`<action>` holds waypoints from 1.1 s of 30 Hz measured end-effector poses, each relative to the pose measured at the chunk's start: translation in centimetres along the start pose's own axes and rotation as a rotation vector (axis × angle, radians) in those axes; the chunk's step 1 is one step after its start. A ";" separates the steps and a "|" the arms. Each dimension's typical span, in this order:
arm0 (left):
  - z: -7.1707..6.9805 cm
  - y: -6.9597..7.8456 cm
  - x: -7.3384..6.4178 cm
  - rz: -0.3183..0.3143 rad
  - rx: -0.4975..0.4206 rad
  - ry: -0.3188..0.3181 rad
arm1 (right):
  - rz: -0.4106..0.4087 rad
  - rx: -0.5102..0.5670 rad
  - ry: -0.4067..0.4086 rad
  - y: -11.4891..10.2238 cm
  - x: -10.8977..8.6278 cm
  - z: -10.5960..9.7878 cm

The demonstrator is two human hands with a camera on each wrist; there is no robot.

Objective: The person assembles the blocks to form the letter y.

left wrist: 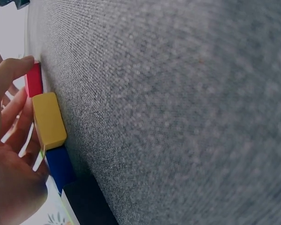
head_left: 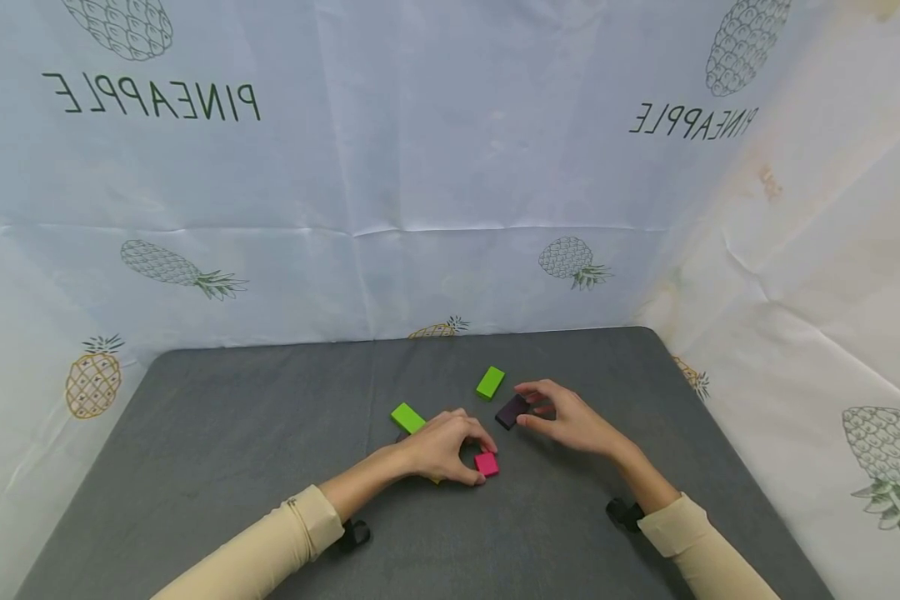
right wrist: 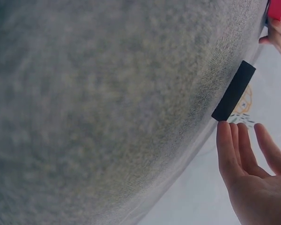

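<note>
My left hand (head_left: 446,443) pinches a pinkish-red block (head_left: 487,464) between thumb and fingers, down at the dark tabletop. Beneath that hand, the left wrist view shows a yellow block (left wrist: 50,121), a blue block (left wrist: 60,166) and a black block (left wrist: 90,201) in a row with the red one. Just right of centre lies another black block (head_left: 512,412). Around its near end my right hand (head_left: 574,421) is spread with loosely extended fingers; in the right wrist view a fingertip meets or nearly meets that end.
One green block (head_left: 408,417) lies behind my left hand, and a second green block (head_left: 491,382) lies farther back, beyond the black one. The grey table (head_left: 255,433) ends at a white pineapple-print curtain (head_left: 450,167) behind and at the right.
</note>
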State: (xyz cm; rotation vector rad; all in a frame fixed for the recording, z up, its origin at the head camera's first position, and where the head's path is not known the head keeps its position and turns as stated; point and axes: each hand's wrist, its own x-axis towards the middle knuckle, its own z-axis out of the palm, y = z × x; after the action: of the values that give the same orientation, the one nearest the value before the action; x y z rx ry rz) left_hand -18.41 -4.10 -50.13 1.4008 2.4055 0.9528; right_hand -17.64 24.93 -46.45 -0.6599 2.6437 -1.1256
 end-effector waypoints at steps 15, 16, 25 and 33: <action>0.2 -0.2 0.3 0.057 -0.039 -0.125 | -0.035 0.012 -0.013 -0.1 -0.1 -0.1; 0.6 -0.8 0.3 0.076 -0.042 -0.116 | -0.036 0.013 -0.013 -0.2 -0.1 -0.1; 0.9 -1.8 0.4 0.064 -0.075 -0.113 | -0.032 0.012 -0.003 0.0 0.0 0.0; -1.1 1.1 0.2 -0.034 0.013 -0.078 | -0.031 0.015 -0.006 0.1 0.1 0.0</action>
State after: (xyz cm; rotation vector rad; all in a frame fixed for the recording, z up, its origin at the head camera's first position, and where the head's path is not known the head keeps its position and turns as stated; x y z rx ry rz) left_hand -18.29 -4.03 -48.61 1.3700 2.3751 0.8603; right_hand -17.72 24.91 -46.54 -0.7026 2.6261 -1.1482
